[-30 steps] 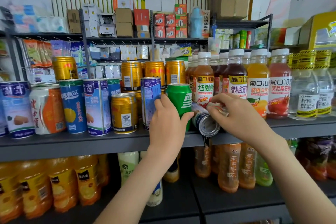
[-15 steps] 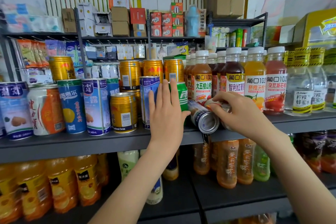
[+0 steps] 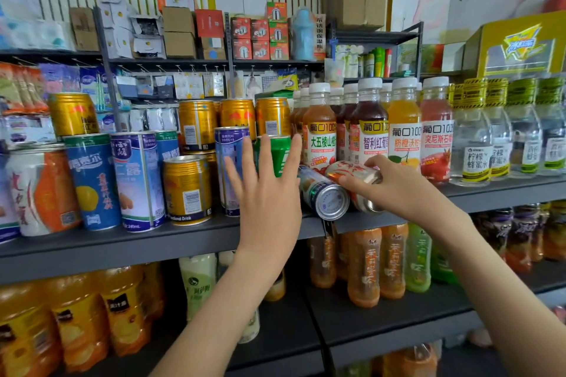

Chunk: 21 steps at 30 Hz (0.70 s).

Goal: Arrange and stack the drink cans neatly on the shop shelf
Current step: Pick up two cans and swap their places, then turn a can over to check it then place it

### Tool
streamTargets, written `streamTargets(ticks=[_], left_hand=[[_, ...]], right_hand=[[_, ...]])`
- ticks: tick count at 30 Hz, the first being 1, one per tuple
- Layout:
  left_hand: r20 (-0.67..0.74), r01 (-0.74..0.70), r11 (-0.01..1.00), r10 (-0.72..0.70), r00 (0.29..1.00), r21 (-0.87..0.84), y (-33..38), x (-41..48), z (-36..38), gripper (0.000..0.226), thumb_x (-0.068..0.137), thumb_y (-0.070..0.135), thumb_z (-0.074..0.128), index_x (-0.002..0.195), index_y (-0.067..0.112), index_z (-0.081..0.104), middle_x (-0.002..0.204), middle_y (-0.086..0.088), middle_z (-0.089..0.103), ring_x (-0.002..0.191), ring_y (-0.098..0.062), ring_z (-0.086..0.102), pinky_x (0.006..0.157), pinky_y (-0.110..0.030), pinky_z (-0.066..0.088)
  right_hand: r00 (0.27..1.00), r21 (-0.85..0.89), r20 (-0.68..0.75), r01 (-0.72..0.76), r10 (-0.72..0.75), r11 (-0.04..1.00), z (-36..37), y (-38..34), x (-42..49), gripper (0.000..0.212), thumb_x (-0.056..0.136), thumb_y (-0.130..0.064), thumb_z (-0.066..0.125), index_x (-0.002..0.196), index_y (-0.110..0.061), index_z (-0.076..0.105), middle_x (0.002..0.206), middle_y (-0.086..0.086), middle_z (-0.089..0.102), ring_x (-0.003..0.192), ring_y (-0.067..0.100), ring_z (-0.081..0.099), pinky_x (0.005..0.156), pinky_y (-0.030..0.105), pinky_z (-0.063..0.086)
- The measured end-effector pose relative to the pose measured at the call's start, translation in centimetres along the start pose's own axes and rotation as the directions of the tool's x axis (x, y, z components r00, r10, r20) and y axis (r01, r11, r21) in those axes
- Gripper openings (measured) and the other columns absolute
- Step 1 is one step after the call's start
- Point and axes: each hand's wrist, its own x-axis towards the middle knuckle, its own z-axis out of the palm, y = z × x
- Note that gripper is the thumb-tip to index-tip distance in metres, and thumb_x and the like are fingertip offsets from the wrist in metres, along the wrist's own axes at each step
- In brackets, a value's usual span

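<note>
The left hand (image 3: pixel 266 193) is held up flat with its fingers straight and spread, holding nothing. It hangs in front of an upright green drink can (image 3: pixel 281 156); whether the fingertips touch the can cannot be told. The right hand (image 3: pixel 395 187) curls its fingers and thumb over a white-and-orange drink can (image 3: pixel 355 171) that lies on its side, with one end pointing toward the shelf's front edge.

Touching that can on its left lies a blue-and-white can (image 3: pixel 324 196), also on its side. Its silver end faces outward and juts slightly past the front edge of the dark grey metal shelf (image 3: pixel 122 242).

The green can stands a little back from the front edge. A tall blue can (image 3: pixel 228 144) stands upright just beside it on the left, partly hidden by the left hand. Further left, a short gold can (image 3: pixel 186 190) stands near the front edge.

Behind the two lying cans, a row of white-capped juice bottles (image 3: pixel 318 138) runs toward the shelf's right end.
</note>
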Motion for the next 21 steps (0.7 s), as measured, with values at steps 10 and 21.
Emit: streamTargets(ticks=[10, 21], left_hand=[[0.242, 0.038, 0.849, 0.107, 0.964, -0.527, 2.2, -2.0, -0.8, 0.052, 0.097, 0.047, 0.038, 0.144, 0.024, 0.037, 0.149, 0.000, 0.034, 0.137, -0.015, 0.030, 0.108, -0.027, 0.029], [0.256, -0.014, 0.945, 0.102, 0.961, -0.327, 3.7, -2.2, 1.0, 0.075, 0.072, 0.036, 0.079, 0.133, 0.007, 0.047, 0.133, -0.012, 0.053, 0.123, -0.027, 0.051, 0.088, -0.031, 0.050]], right_hand=[[0.989, 0.512, -0.017, -0.115, 0.144, 0.851, -0.4, 1.4, -0.6, 0.038, 0.087, -0.038, 0.061, 0.106, -0.005, 0.065, 0.102, 0.013, 0.066, 0.091, 0.024, 0.061, 0.082, 0.040, 0.051], [0.957, 0.950, 0.274, -0.285, -0.095, -0.125, -0.4, 1.8, -2.0, 0.072, 0.040, -0.019, 0.093, 0.105, -0.002, 0.066, 0.105, 0.022, 0.070, 0.097, 0.036, 0.068, 0.080, 0.051, 0.055]])
